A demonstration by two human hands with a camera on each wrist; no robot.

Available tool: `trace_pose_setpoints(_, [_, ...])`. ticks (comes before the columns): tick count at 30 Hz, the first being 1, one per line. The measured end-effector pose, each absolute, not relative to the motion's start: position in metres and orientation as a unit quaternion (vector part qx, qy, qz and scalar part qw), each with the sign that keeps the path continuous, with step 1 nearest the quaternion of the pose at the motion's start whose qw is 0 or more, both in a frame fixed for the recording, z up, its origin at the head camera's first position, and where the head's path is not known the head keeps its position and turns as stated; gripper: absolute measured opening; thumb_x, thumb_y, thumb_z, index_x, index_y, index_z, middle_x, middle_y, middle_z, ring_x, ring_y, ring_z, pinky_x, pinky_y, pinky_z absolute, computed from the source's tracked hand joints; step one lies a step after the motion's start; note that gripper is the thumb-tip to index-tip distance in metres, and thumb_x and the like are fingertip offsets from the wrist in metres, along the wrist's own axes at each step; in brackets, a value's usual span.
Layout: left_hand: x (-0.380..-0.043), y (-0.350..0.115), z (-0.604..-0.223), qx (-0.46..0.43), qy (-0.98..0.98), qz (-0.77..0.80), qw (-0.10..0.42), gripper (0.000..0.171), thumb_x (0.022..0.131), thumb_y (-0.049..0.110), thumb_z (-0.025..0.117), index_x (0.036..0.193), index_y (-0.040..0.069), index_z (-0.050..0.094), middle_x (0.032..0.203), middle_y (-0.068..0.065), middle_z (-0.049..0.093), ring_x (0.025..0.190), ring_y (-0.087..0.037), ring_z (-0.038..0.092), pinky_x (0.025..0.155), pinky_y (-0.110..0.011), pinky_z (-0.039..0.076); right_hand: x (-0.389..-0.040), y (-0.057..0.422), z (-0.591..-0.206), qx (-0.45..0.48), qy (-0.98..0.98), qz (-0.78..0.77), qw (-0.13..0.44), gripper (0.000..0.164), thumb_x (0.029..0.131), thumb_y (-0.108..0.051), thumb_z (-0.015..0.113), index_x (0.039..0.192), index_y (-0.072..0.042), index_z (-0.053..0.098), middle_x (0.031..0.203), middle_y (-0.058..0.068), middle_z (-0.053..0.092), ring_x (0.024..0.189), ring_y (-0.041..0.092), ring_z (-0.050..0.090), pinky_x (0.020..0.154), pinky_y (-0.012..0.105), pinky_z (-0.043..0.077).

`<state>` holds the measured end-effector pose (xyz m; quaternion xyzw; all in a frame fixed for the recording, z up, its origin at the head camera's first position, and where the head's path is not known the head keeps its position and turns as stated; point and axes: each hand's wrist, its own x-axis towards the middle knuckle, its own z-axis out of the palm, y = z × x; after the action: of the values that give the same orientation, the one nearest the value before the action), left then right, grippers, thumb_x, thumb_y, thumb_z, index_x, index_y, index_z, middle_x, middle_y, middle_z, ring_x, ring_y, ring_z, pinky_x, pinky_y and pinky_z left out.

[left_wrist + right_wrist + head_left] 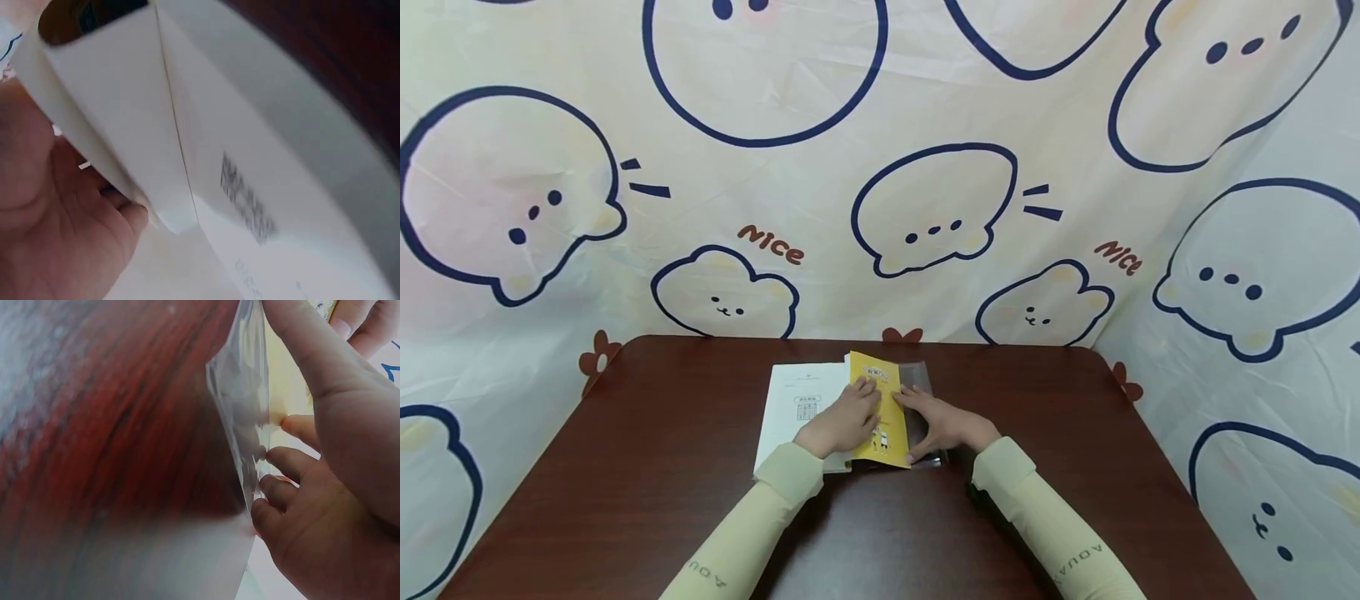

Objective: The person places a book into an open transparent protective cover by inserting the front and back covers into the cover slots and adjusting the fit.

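A book lies opened on the table, its white page (781, 421) at left and a yellow printed cover (892, 421) at right. Clear plastic (917, 377) sticks out past the yellow cover's right side. My left hand (842, 418) rests on the yellow cover with its fingers toward the top. Along the cover's right edge my right hand (947, 421) touches with thumb and fingers spread apart. The right wrist view has the clear plastic sheet (234, 394) standing up beside the fingers. In the left wrist view, a white flap (119, 94) curves up near the left fingers.
The dark brown wooden table (647, 467) extends around the book. Behind it and at both sides hangs a pale cloth (820, 192) with cartoon outlines. A square printed code (247, 197) shows on a white surface in the left wrist view.
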<state>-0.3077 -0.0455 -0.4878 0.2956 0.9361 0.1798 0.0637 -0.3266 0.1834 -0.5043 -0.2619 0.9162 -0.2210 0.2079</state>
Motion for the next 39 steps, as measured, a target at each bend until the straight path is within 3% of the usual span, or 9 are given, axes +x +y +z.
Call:
trace_pose_setpoints(7, [-0.302, -0.062, -0.483, 0.275, 0.934, 0.221, 0.053, 0.072, 0.102, 0.03, 0.059, 0.154, -0.011, 0.031, 0.167, -0.025, 0.015, 0.156, -0.04, 0.012, 0.125, -0.05, 0.017, -0.327, 0.18, -0.504, -0.259, 0.916, -0.226, 0.206, 0.112, 0.075, -0.035, 0.092, 0.163, -0.018, 0.024, 0.171, 0.004, 0.014, 0.158, 0.028, 0.007, 0.124, 0.05, 0.022])
trace_pose_setpoints(15, [-0.301, -0.073, -0.493, 0.26, 0.913, 0.299, 0.097, 0.08, 0.104, 0.03, 0.057, 0.156, -0.013, 0.015, 0.168, -0.026, 0.002, 0.157, -0.037, 0.005, 0.125, -0.047, 0.017, -0.326, 0.179, -0.507, -0.258, 0.917, -0.228, 0.201, 0.114, 0.074, -0.037, 0.092, 0.163, -0.02, 0.024, 0.171, 0.001, 0.016, 0.158, 0.028, 0.007, 0.124, 0.05, 0.022])
trace_pose_setpoints(34, [-0.303, -0.06, -0.491, 0.262, 0.913, 0.29, 0.116, 0.081, 0.102, 0.02, 0.061, 0.154, -0.018, 0.013, 0.166, -0.032, -0.003, 0.156, -0.042, 0.001, 0.125, -0.05, 0.013, -0.327, 0.177, -0.505, -0.264, 0.921, -0.215, 0.189, 0.111, 0.075, -0.034, 0.092, 0.163, -0.019, 0.026, 0.17, 0.005, 0.02, 0.158, 0.029, 0.014, 0.124, 0.049, 0.022])
trace_pose_setpoints(39, [-0.311, -0.073, -0.484, 0.267, 0.901, 0.308, 0.151, 0.094, 0.091, 0.028, 0.077, 0.156, -0.011, 0.022, 0.169, -0.024, 0.0, 0.157, -0.037, 0.008, 0.125, -0.048, 0.02, -0.327, 0.181, -0.505, -0.256, 0.919, -0.221, 0.203, 0.118, 0.071, -0.036, 0.095, 0.164, -0.022, 0.023, 0.171, 0.004, 0.018, 0.158, 0.027, 0.014, 0.123, 0.049, 0.025])
